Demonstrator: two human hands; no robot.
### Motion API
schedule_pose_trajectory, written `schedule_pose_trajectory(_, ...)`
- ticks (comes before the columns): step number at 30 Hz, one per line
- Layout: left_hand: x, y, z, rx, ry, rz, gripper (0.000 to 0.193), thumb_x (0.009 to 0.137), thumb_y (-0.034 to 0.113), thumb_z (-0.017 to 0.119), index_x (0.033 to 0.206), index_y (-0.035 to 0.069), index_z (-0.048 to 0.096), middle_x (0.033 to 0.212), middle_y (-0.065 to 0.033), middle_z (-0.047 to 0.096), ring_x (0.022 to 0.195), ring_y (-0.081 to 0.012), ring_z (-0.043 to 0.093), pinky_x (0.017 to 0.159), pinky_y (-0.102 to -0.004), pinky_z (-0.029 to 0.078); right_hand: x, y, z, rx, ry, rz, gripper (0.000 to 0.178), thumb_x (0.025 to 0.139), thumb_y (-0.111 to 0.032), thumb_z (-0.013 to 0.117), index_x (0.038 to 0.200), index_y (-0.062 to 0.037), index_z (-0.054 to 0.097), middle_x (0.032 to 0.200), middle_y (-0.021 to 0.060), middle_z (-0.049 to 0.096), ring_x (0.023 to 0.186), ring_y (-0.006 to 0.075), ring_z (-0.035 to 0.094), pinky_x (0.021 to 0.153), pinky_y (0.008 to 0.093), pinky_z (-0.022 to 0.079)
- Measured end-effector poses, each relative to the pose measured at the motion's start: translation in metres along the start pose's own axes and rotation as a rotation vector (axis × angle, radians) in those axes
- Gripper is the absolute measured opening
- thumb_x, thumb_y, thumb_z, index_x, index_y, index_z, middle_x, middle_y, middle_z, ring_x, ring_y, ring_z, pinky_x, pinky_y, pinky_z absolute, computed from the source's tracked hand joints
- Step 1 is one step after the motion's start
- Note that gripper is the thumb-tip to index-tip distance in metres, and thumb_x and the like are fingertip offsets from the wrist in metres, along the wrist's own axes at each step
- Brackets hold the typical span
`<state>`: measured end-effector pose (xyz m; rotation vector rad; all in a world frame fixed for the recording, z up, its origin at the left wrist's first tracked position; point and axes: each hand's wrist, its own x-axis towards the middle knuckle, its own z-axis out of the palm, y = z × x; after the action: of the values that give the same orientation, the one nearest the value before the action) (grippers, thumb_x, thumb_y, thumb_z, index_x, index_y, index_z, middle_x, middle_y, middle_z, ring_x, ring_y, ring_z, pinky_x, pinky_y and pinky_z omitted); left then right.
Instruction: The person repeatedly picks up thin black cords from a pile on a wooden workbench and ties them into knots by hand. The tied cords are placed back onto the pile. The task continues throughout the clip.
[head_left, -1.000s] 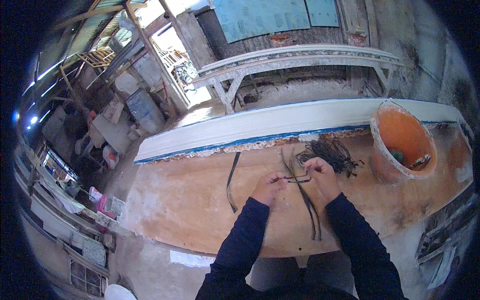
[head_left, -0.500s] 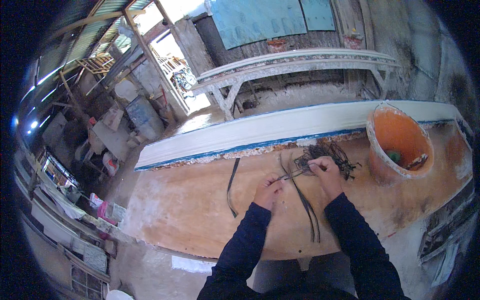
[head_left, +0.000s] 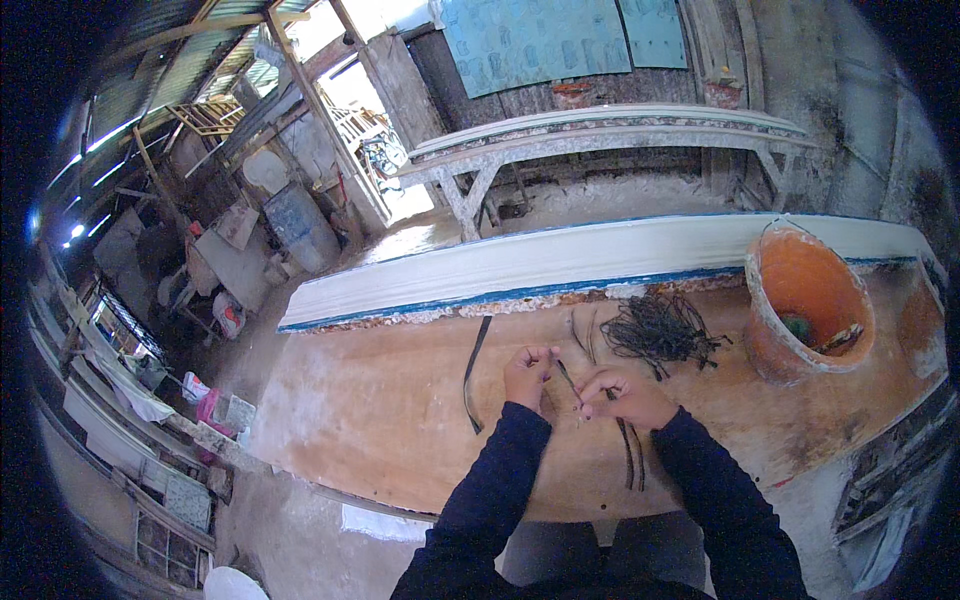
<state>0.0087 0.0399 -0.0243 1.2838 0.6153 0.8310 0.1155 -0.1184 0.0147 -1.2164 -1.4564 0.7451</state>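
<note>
Both hands are over a brown wooden tabletop [head_left: 380, 420]. A short dark strip [head_left: 566, 374], like rubber or cord, runs between them. My left hand [head_left: 528, 378] is closed in a pinch at its upper end. Closer to me, my right hand [head_left: 630, 398] pinches the lower end, its fingers partly covering it. Two dark strips [head_left: 632, 460] come out below my right hand and lie on the wood. Another dark strip [head_left: 474, 380] lies curved left of my left hand. Beyond my right hand is a tangled heap of thin black strips [head_left: 660, 332].
An orange bucket [head_left: 770, 335] with white-crusted sides stands at the right, with small things inside. Along the table's far side runs a long white moulding [head_left: 520, 270] with blue edges. Behind is a whitish bench [head_left: 600, 145]. A blue drum [head_left: 300, 228] stands far left.
My right hand has come away from the black heap, toward me and slightly left. The strip between my hands now slants. The view has shifted slightly.
</note>
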Motion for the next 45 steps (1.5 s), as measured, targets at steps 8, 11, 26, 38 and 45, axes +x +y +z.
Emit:
schedule_pose_trajectory(8,-0.011,0.001,0.013,0.112,-0.232,-0.046,0.004,0.076,0.008,0.061,0.079,0.006,0.059,0.079,-0.0014,0.062,0.066,-0.0095,0.053,0.06,-0.0199,0.04,0.001,-0.002,-0.011,0.117,0.351,0.106,0.011,0.07,-0.01,0.068,0.074,-0.0036,0.06,0.071,-0.0013,0.056,0.069,0.0079,0.051,0.064,0.0229,0.041)
schedule_pose_trajectory(11,-0.013,-0.003,0.014,0.149,-0.397,-0.002,0.008,0.075,0.012,0.065,0.078,0.007,0.058,0.075,0.0014,0.059,0.068,-0.0083,0.052,0.061,-0.0198,0.04,0.003,0.018,-0.017,0.0,0.588,0.14,0.01,0.068,-0.006,0.066,0.075,-0.0042,0.058,0.068,-0.0007,0.053,0.066,0.0085,0.05,0.062,0.0225,0.04)
schedule_pose_trajectory(26,-0.003,0.001,0.0,0.116,-0.266,0.025,0.01,0.076,0.011,0.059,0.068,0.007,0.055,0.059,0.0052,0.046,0.057,-0.0046,0.043,0.054,-0.0206,0.034,0.005,0.027,-0.012,-0.42,0.854,0.036,0.007,0.073,-0.004,0.06,0.08,-0.0042,0.062,0.082,0.0088,0.049,0.078,0.0236,0.051,0.074,0.0319,0.042)
schedule_pose_trajectory(38,0.011,-0.009,-0.003,0.196,0.087,0.207,0.01,0.076,0.01,0.064,0.072,0.002,0.057,0.066,-0.0007,0.058,0.059,-0.007,0.05,0.058,-0.0213,0.041,0.002,0.007,0.03,-0.269,0.097,-0.213,0.016,0.076,-0.014,0.064,0.088,-0.0041,0.065,0.093,0.0084,0.055,0.093,0.0204,0.051,0.082,0.0304,0.041)
schedule_pose_trajectory(45,0.005,-0.016,-0.003,0.018,-0.09,-0.007,0.007,0.076,0.004,0.061,0.073,0.001,0.056,0.068,-0.0004,0.059,0.062,-0.0067,0.052,0.06,-0.0204,0.042,0.002,-0.01,0.021,-0.135,0.1,-0.015,0.014,0.072,-0.011,0.068,0.083,-0.0027,0.063,0.084,0.0064,0.057,0.081,0.0177,0.055,0.076,0.0273,0.041)
